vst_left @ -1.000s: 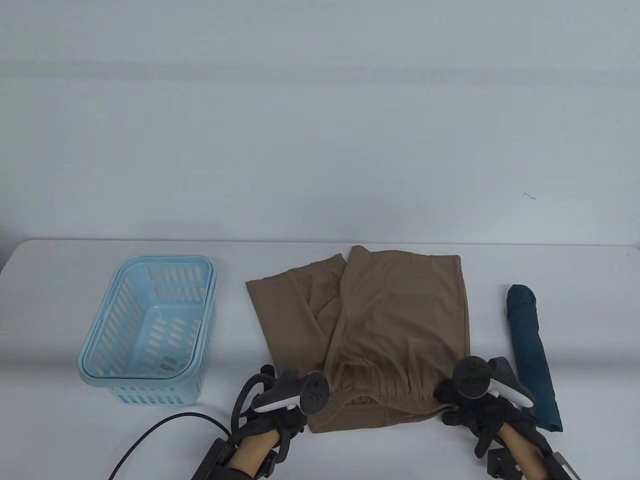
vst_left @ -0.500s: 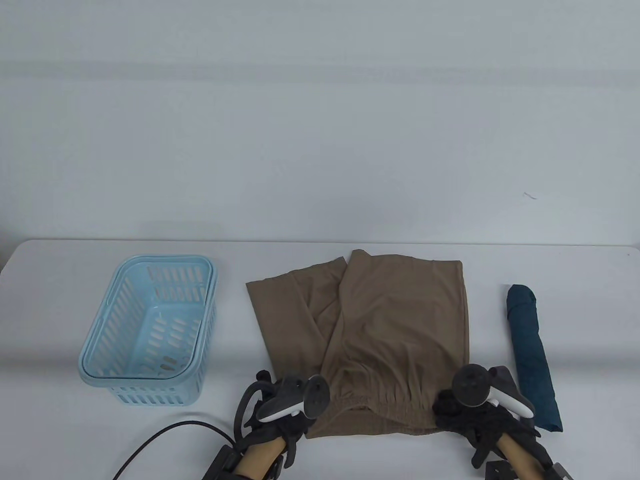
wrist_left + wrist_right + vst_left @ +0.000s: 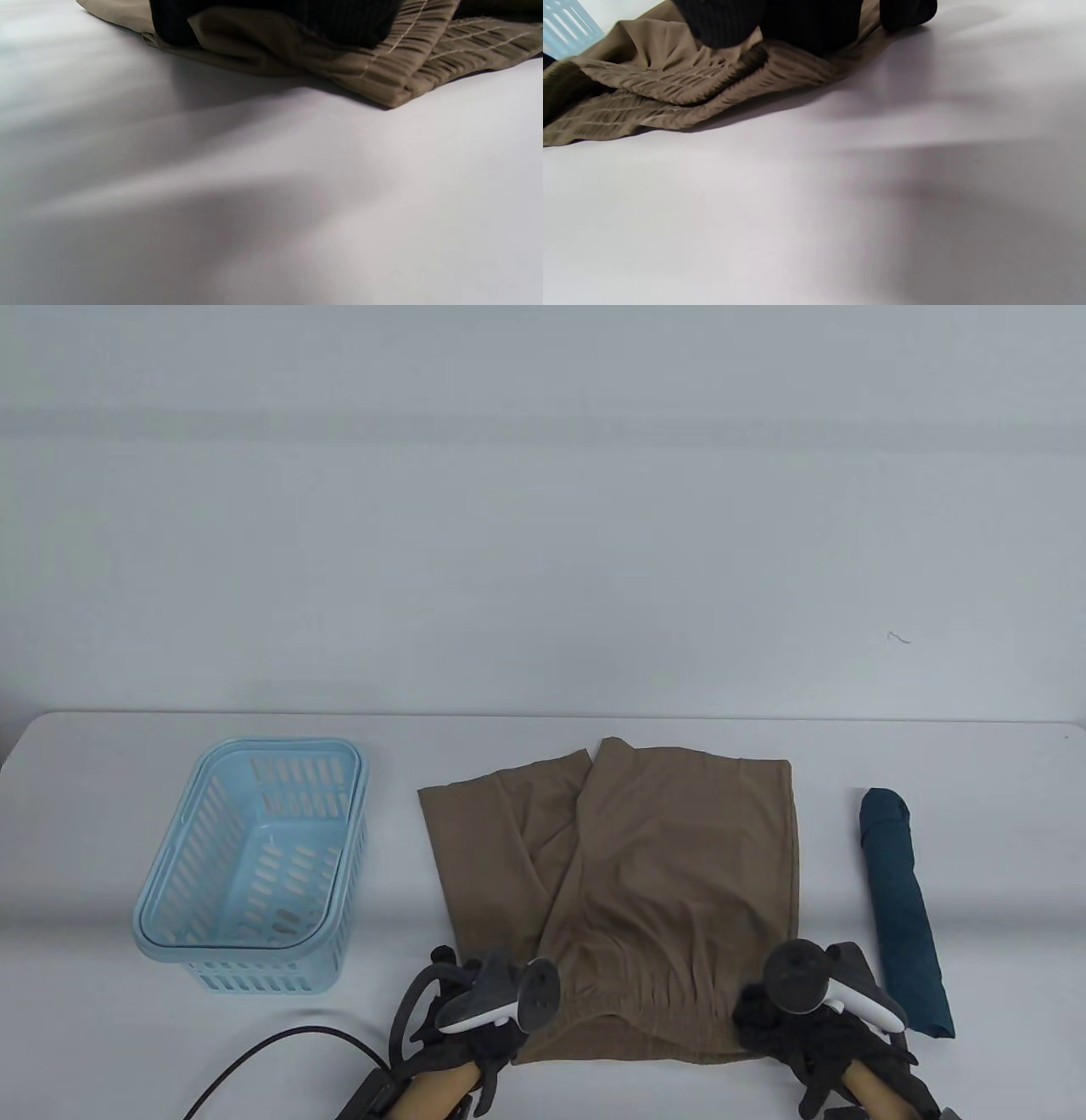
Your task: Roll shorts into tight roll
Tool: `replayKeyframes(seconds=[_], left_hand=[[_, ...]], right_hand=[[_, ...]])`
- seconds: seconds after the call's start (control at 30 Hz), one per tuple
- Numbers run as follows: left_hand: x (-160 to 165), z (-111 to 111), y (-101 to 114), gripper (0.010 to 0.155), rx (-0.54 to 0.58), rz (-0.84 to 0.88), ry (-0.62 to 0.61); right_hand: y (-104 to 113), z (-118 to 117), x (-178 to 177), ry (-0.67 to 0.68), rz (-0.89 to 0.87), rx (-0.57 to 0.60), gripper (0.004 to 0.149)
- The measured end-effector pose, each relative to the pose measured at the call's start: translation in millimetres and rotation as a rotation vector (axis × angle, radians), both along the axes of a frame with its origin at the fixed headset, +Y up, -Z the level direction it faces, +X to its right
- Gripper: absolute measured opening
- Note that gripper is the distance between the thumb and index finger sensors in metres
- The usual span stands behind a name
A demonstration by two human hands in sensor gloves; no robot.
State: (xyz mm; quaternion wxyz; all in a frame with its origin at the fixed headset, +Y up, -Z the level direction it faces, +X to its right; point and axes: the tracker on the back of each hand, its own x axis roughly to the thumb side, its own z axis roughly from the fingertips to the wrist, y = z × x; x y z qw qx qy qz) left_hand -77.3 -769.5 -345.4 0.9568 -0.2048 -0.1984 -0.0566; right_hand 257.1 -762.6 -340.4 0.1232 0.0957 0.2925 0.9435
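I have both hands down at the waistband end of the brown shorts [image 3: 628, 891], which lie flat on the bench [image 3: 543, 1069] with the legs pointing away from my fingers. My left hand [image 3: 475, 1027] has its fingers [image 3: 275, 21] clamped on the left corner of the elastic, a fold of cloth tucked under them in the left wrist view; my right hand [image 3: 814, 1027] has its fingers [image 3: 725, 23] pinched on the right corner, the gathered band bunched beneath them. Compared with a second ago, the whole garment has slid toward me: the leg hems sit nearer my fingers than they did, and the waistband has moved down with both hands. I read that as tugging the cloth taut and square before the first turn, so rolling proper has not begun. Well beyond my left fingers stands a pale blue basket [image 3: 254, 865]; just outside my right fingers lies a dark teal roll [image 3: 904, 908], apart from the shorts.
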Motion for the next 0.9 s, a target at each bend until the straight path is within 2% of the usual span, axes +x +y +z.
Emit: replayKeyframes(seconds=[0.1,0.23,0.4,0.6,0.7,0.9], left_hand=[[-1,1,0,0.052,-0.008,-0.004,-0.012],[-6,-7,6,0.051,-0.079,0.084,-0.011],[-19,-12,28,0.049,-0.003,0.247,0.055],[-27,-21,61,0.051,0.088,0.287,0.086],[-22,-33,75,0.051,0.105,0.323,0.102],[11,-69,88,0.051,0.109,0.362,0.087]], right_hand=[[0,0,0,-0.007,-0.009,0.004,0.054],[0,1,-1,-0.008,-0.009,0.004,0.054],[2,2,0,-0.01,-0.038,0.064,0.055],[22,4,-5,-0.05,-0.094,0.212,0.059],[32,6,-20,-0.023,-0.15,0.241,0.061],[34,14,-79,0.119,-0.209,0.167,0.067]])
